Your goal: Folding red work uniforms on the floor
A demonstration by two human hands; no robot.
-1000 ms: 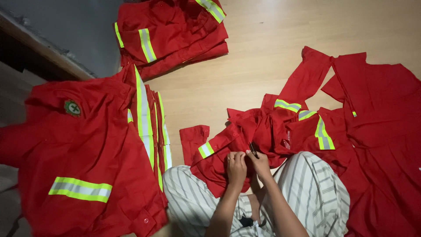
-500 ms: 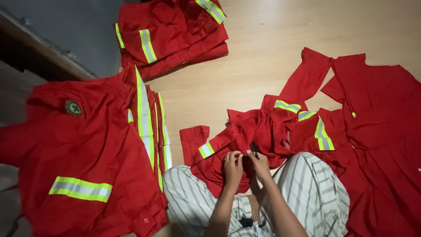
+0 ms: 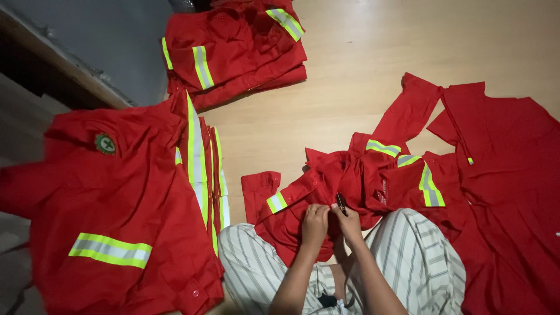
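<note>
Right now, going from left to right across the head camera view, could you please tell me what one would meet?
Stack of red shirts → left hand → small dark tool in the right hand → spread red garments.

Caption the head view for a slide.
Both hands, left hand and right hand, work a red shirt with small dark tool.

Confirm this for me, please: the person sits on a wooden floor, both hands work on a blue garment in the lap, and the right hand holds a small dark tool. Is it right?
Not quite: the garment is red with yellow-and-grey reflective bands, not blue, as the head view shows. The rest stands: wooden floor, left hand and right hand on it in the lap, a small dark tool in the right.
</note>
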